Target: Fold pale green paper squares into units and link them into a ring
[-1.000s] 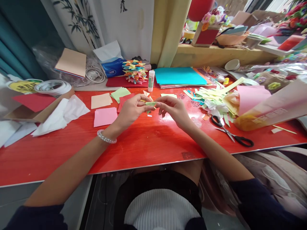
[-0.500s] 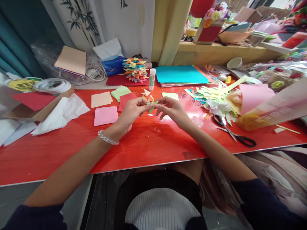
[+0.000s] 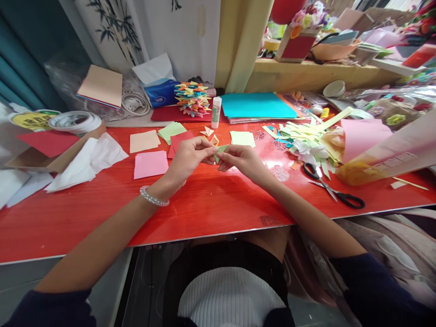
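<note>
Between my two hands is a small folded piece of green paper (image 3: 221, 149), raised a little over the red table. My left hand (image 3: 191, 156) pinches its left side between thumb and fingers. On its other side my right hand (image 3: 243, 161) grips it the same way, thumb on the near face. My fingers cover part of the paper, so its full shape is hidden. Just beyond lie small folded orange paper pieces (image 3: 207, 131). A glue stick (image 3: 215, 113) stands upright behind them. Pale green paper squares (image 3: 242, 139) lie past my right hand.
Pink squares (image 3: 150, 164), peach squares (image 3: 145, 141) and red squares (image 3: 177, 140) lie left of my hands. Scissors (image 3: 330, 187) rest partly spread at the right, near paper strips (image 3: 306, 141). A multicoloured folded-paper model (image 3: 192, 101) stands at the back beside teal sheets (image 3: 259, 106).
The green paper has turned and shows more of its face. My right fingers have moved left and closed onto it, while my left hand stays nearly in place.
</note>
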Demonstrator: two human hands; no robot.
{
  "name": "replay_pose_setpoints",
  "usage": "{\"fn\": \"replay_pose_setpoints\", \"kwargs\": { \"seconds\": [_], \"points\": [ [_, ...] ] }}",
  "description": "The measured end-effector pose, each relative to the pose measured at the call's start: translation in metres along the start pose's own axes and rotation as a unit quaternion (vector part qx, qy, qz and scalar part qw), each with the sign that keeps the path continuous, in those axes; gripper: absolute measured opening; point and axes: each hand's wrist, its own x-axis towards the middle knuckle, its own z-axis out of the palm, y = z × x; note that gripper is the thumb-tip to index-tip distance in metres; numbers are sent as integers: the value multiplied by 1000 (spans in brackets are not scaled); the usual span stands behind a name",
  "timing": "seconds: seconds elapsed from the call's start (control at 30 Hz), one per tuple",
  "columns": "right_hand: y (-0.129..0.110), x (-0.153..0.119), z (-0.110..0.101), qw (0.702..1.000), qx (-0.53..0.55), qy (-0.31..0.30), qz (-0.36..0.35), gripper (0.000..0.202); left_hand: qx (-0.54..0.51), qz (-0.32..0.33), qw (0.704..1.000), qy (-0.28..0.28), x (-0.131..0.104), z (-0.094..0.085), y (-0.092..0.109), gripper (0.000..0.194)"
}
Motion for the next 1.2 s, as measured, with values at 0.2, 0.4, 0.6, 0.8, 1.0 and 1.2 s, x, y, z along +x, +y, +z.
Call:
{"fn": "replay_pose_setpoints", "kwargs": {
  "seconds": [0.2, 0.4, 0.6, 0.8, 1.0, 1.2],
  "points": [
    [4, 1, -3, 998, -35, 20, -38, 36, -39, -36, 998, -24, -1, -1, 2, 12],
    [7, -1, -2, 971, -197, 96, -100, 26, -11, -27, 1000, -11, 2, -1, 4, 15],
    [11, 0, -2, 949, -262, 114, -135, 24, 139, 55, 989, -3, -1, -2, 1, 20],
    [11, 1, -6, 942, -279, 119, -147, 27, 211, 86, 974, -9, 1, -7, -5, 23],
    [11, 1, -7, 938, -288, 106, -161, 23, 287, 131, 949, -3, 1, -6, -1, 21],
    [11, 1, -7, 929, -293, 115, -195, 21, 288, 150, 946, -9, 2, -6, -4, 19]
  ]
}}
